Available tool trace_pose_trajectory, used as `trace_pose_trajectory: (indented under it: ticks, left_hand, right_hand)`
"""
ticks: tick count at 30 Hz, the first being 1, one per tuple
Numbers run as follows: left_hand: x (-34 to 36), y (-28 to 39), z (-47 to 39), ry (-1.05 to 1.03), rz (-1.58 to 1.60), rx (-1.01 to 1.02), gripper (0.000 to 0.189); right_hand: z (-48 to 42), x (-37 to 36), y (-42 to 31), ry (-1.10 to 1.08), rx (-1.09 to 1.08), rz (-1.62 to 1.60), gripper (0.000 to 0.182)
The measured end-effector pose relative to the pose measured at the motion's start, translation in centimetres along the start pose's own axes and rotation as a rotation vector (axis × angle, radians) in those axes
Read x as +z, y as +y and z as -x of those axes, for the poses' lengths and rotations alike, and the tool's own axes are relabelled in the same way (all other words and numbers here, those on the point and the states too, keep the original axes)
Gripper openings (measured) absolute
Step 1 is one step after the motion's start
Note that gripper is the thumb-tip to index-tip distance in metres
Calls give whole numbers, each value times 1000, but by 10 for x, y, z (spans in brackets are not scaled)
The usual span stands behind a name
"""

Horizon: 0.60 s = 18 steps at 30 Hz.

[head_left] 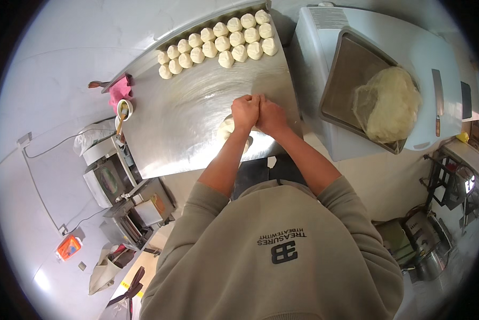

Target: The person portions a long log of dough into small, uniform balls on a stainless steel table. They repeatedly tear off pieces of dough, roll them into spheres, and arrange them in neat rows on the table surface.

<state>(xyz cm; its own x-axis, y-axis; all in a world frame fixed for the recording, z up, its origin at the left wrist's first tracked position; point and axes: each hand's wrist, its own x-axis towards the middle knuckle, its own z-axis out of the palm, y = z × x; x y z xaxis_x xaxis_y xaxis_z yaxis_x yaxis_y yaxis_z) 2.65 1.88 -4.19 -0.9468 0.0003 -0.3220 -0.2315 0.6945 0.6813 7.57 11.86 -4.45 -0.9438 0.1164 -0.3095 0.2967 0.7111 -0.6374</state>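
Observation:
On the stainless-steel table (pixel 175 116), my left hand (pixel 245 111) and my right hand (pixel 271 116) are pressed together, knuckles up. Their curled fingers hide whatever may be between them. Pale dough (pixel 225 129) lies beside and partly under my left hand and wrist, and more of it shows past my left forearm. At the table's far side, several round dough balls (pixel 222 43) stand in rows, some of them touching.
At the left edge are a white bowl (pixel 124 110) with a brush and a pink cloth (pixel 120 93). To the right, a metal tray (pixel 351 64) holds dough in a clear plastic bag (pixel 395 104) on a white appliance (pixel 315 48). A knife (pixel 437 94) lies beyond the tray.

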Motion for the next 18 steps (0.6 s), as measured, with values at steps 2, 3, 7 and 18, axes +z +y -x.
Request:
trace_pose_trajectory:
  ticks: [2,3,7,18]
  left_hand:
    - [0,-1,4,27,-47,7,39]
    - [-1,-1,6,39,-73,12,40]
    - [-5,-4,8,73,-47,-10,39]
    - [-5,-21,-9,87,41,-77,32]
  right_hand:
    - [2,-2,-4,-70,16,0,34]
    - [2,-3,-6,-104,26,-1,34]
    - [1,9,-2,-49,-101,-33,32]
    - [-17,43,9,87,-194,-12,20]
